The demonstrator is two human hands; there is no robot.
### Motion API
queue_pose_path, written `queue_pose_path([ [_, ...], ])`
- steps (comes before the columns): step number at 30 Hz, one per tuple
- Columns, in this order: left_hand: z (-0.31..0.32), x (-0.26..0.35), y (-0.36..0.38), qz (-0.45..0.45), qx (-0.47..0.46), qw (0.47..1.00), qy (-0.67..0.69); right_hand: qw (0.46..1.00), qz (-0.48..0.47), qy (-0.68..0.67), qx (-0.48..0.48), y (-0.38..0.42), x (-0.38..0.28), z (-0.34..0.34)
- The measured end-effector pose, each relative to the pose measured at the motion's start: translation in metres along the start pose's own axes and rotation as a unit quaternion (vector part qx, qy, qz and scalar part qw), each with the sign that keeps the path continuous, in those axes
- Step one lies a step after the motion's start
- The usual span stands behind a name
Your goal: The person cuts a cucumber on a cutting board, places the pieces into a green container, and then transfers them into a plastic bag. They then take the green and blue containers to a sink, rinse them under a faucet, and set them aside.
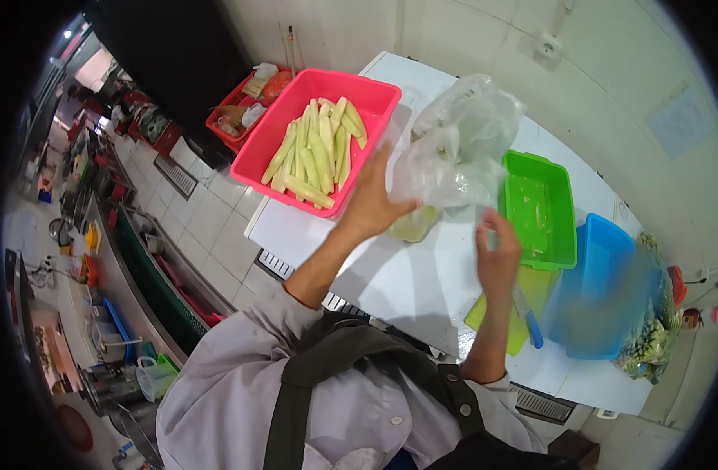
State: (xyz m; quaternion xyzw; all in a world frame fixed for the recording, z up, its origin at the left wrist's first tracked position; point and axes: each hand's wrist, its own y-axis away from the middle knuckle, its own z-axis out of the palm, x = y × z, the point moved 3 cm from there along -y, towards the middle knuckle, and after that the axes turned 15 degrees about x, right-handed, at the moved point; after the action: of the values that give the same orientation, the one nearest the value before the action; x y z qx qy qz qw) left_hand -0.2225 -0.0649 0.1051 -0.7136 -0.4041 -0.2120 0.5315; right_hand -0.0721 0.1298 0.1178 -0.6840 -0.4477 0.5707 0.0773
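Note:
My left hand (372,202) is between a pink tub (253,168) and a clear plastic bag (445,160), its thumb stretched toward the bag and its fingers along the tub's side. Long, pale green peeled vegetables (316,149) lie in the tub. Under the crumpled bag's near edge shows a rounded pale green piece (416,225). To the right, my right hand (497,252) is raised over the table, slightly blurred, fingers loosely curled and apart with nothing visible in them. A knife with a blue handle (534,330) lies beside that wrist on a yellow-green cutting board (540,288).
A green tub (566,211) with small scraps stands right of the bag on the white table (406,290). Farther right are blue tubs (602,348) and a bag of leafy vegetables (649,345). A red crate (232,139) sits beyond the table at left.

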Motion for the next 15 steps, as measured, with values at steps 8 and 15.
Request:
queue_pose_path([
  [8, -0.054, -0.024, 0.067, -0.111, -0.068, 0.973, 0.190, 0.950, 0.111, -0.011, -0.292, 0.078, 0.014, 0.004],
  [15, -0.106, -0.049, 0.189, -0.285, -0.210, 0.910, 0.218, 0.727, 0.052, -0.084, -0.680, 0.210, -0.033, 0.078],
])
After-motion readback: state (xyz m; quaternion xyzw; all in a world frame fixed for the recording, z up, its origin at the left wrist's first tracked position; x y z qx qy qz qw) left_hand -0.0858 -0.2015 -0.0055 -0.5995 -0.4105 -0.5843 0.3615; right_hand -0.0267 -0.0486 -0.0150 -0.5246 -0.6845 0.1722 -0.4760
